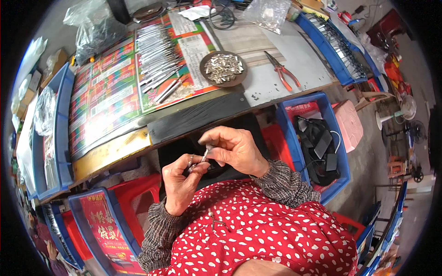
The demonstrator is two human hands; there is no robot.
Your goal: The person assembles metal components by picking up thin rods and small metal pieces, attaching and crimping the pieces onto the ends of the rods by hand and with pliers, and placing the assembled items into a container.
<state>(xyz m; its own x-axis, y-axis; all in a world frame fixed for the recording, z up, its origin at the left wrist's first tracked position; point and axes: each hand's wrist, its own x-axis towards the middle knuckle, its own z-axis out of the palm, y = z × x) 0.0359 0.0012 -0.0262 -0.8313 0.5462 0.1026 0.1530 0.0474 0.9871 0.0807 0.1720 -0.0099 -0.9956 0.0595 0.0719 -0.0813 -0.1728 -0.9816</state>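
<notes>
Over my lap, just off the table's front edge, my two hands meet at a small silvery metal piece (205, 155). My left hand (180, 179) is closed, with thumb and fingers pinching its lower end. From the other side my right hand (237, 149) pinches the upper end between thumb and forefinger. My fingers hide most of the piece, so its full shape cannot be made out. On the table beyond stand a round brown dish (206, 79) of small metal fittings (224, 68) and a long row of thin silvery rods (156, 53).
Red-handled pliers (283, 76) lie right of the dish. Blue bins flank the table: one with rods (331, 43) at far right, another (62, 133) at left. Below the right edge, a blue bin (338, 184) holds black devices and cables. A red stool (138, 191) stands at lower left.
</notes>
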